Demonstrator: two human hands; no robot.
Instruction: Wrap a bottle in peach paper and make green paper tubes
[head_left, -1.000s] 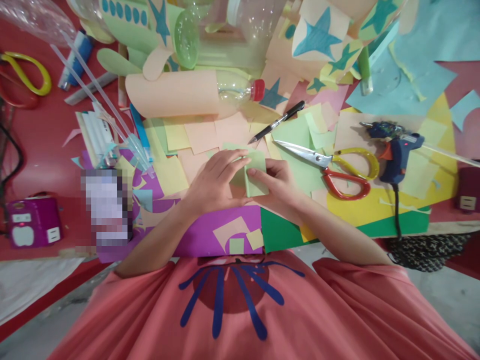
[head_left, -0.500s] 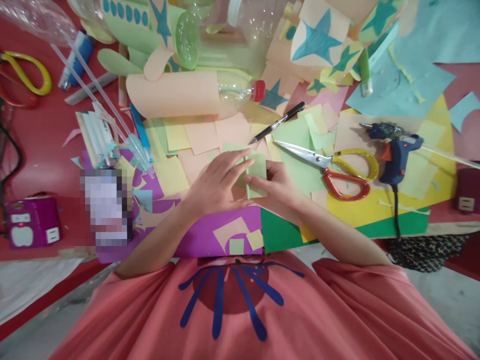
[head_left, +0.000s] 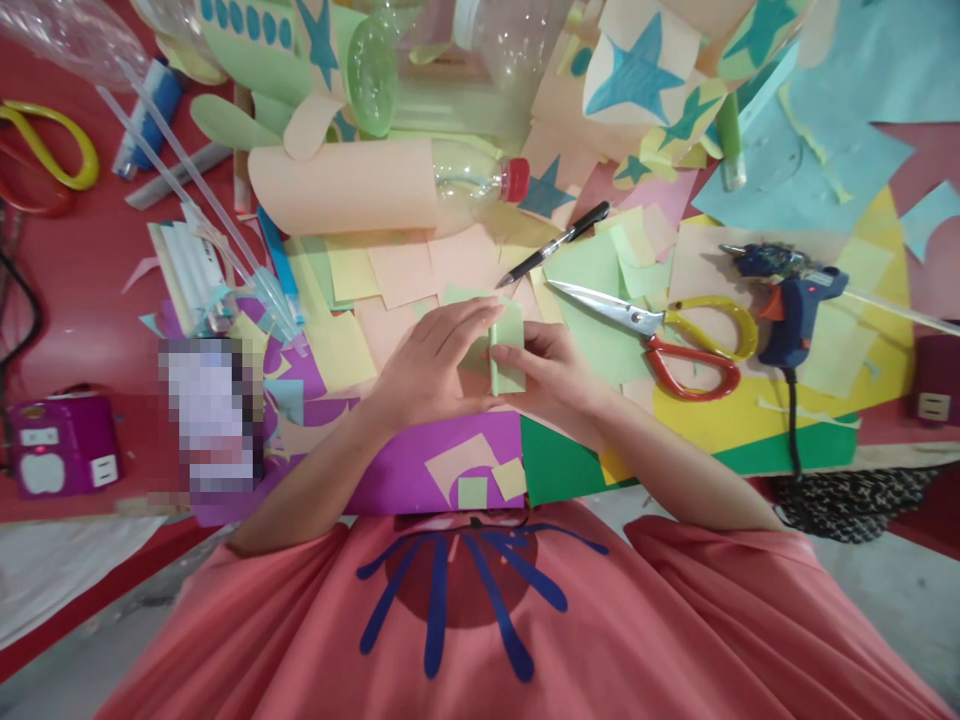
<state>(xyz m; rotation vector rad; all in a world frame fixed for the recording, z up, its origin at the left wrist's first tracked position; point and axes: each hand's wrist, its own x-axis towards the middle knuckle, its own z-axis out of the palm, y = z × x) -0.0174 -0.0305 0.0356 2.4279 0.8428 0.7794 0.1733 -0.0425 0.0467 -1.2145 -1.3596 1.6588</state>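
Between my hands is a small light green paper [head_left: 511,350] with a narrow folded or rolled edge standing up along its left side. My right hand [head_left: 559,370] grips it, the thumb on the raised edge and the other fingers curled behind. My left hand [head_left: 427,355] arches at its left, fingertips at the top of the edge and thumb near its bottom end. A black pen [head_left: 555,245] lies just beyond my hands. Scissors [head_left: 652,325] with red and yellow handles lie to the right, blades towards my right hand.
A peach-wrapped bottle [head_left: 345,187] lies beyond my hands. A blue glue gun [head_left: 795,305] rests at the right. Markers [head_left: 191,275], clear straws and a blurred phone [head_left: 210,415] are at the left. Paper stars [head_left: 637,75] and scraps fill the back.
My left fingers have drawn together and moved up slightly along the paper's edge. The green paper has shifted a little left, showing more of its raised edge.
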